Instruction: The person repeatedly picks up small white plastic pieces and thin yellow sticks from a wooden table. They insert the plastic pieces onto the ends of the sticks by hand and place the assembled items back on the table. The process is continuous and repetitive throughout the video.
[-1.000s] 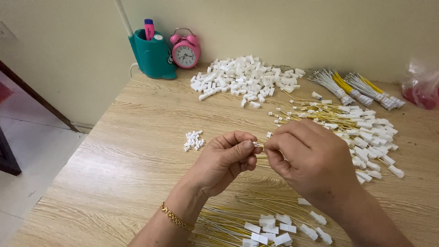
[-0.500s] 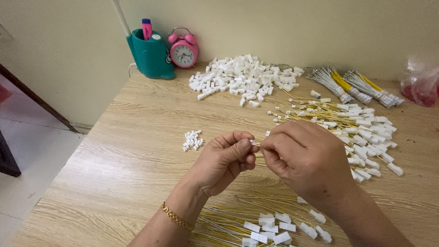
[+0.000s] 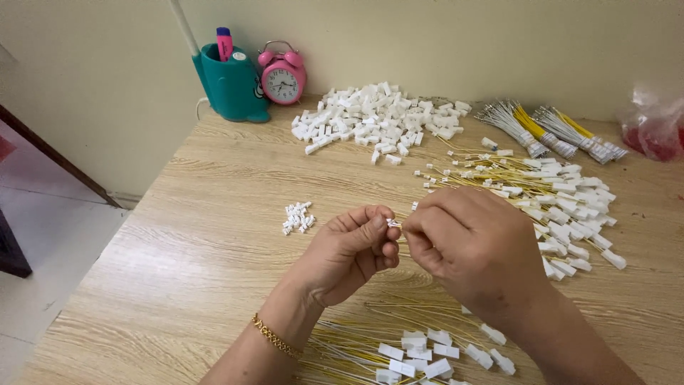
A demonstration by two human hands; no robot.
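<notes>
My left hand (image 3: 349, 253) and my right hand (image 3: 474, 246) meet above the middle of the wooden table (image 3: 178, 271). Between their fingertips sits a small white plastic connector (image 3: 392, 223), pinched from both sides. A thin yellow wire seems to run from it under my right hand, mostly hidden. A gold bracelet (image 3: 274, 336) is on my left wrist. A small cluster of tiny white connectors (image 3: 297, 217) lies just left of my left hand.
A heap of white connector housings (image 3: 381, 121) lies at the back. Yellow wires with white plugs (image 3: 548, 196) spread at the right, more (image 3: 399, 349) near the front edge. Bundled wires (image 3: 548, 128), a teal pen holder (image 3: 231, 85), a pink alarm clock (image 3: 283, 77) and a plastic bag (image 3: 655, 125) stand along the wall.
Both hands stay together at the same spot; the fingers shift slightly around the small connector. Nothing on the table has moved.
</notes>
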